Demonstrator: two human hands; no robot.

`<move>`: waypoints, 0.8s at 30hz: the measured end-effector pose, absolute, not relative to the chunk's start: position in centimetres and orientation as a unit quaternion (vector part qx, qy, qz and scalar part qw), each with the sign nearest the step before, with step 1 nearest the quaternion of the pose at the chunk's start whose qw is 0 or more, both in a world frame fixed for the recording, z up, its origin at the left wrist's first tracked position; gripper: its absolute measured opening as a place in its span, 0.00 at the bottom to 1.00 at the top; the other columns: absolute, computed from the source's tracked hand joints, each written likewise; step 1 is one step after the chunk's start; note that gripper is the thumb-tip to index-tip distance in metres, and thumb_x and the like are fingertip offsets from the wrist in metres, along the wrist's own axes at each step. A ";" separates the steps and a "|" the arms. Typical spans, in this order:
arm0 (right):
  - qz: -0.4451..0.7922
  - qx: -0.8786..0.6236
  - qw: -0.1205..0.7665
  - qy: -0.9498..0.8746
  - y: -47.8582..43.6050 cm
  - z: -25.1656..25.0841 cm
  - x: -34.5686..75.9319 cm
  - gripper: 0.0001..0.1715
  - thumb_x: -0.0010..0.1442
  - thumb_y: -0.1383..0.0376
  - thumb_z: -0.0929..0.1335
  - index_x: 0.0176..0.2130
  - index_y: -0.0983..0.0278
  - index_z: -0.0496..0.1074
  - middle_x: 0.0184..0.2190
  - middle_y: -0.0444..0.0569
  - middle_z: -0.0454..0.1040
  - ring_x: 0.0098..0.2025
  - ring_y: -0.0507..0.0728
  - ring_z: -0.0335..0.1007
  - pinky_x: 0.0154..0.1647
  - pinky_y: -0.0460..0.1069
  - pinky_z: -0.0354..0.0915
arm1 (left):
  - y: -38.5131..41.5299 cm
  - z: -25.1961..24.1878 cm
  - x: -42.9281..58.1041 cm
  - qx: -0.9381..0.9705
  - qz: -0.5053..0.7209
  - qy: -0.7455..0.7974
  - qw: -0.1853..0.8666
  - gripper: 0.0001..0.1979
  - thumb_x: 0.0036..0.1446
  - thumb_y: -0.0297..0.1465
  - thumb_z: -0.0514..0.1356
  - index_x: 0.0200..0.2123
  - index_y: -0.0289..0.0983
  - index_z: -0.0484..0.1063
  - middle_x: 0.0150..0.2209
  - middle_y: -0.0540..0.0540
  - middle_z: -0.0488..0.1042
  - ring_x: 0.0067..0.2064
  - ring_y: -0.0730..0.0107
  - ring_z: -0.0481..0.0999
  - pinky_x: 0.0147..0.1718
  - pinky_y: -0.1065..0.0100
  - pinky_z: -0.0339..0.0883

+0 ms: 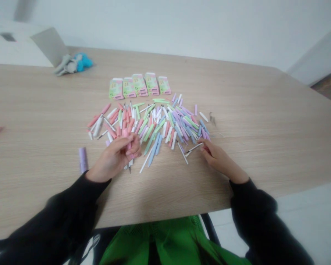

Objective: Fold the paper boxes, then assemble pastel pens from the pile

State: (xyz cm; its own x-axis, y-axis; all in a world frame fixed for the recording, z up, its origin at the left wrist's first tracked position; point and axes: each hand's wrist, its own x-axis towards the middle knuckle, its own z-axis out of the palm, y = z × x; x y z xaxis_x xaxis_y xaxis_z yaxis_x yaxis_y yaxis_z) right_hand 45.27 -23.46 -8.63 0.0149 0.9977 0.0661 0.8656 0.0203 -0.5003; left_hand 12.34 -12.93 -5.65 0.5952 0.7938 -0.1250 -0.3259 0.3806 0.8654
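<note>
I have the left hand (116, 158) with its fingers curled together, clamped on a pink pen (126, 133). The right hand (217, 156) pinches a slim white pen (194, 148) between closed fingertips. Both hands sit at the near side of a heap of pastel pens (154, 125), mid-way along the wooden table (264, 154). A lilac pen barrel (83, 160) lies just left of the left hand, and five pink-and-green boxes (139, 84) stand in a row beyond the heap.

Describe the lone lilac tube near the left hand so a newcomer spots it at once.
On the wooden table, left of the heap of pastel pen parts, a lilac tube sits beside the left hand. Unlike the heap's slim pieces, it is thick and alone.
</note>
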 end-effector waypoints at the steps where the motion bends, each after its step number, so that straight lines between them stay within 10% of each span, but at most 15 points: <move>1: 0.161 -0.683 0.193 -0.685 -23.5 -8.6 45.3 0.19 0.66 0.63 0.62 0.53 0.65 0.70 0.28 0.47 0.74 0.29 0.59 0.71 0.34 0.51 0.64 | -12.9 -5.6 12.3 0.427 0.358 0.275 0.783 0.14 0.53 0.37 0.68 0.25 0.36 0.68 0.19 0.54 0.56 0.23 0.75 0.59 0.26 0.71 0.60; 24: 0.090 -0.692 0.174 -0.695 -22.8 -11.1 45.2 0.13 0.68 0.60 0.63 0.40 0.61 0.75 0.38 0.55 0.82 0.40 0.63 0.78 0.38 0.53 0.66 | -13.7 -6.1 12.7 0.478 0.347 0.282 0.756 0.07 0.51 0.30 0.65 0.28 0.35 0.70 0.18 0.55 0.57 0.22 0.75 0.58 0.25 0.69 0.53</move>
State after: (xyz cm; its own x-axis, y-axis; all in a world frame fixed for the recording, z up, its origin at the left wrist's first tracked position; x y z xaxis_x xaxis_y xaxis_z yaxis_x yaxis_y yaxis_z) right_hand 45.17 -22.78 -11.13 0.0189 0.9930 0.1168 0.9306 0.0253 -0.3651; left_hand 12.73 -13.67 -6.07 0.6001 0.7943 -0.0950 -0.2546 0.3022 0.9186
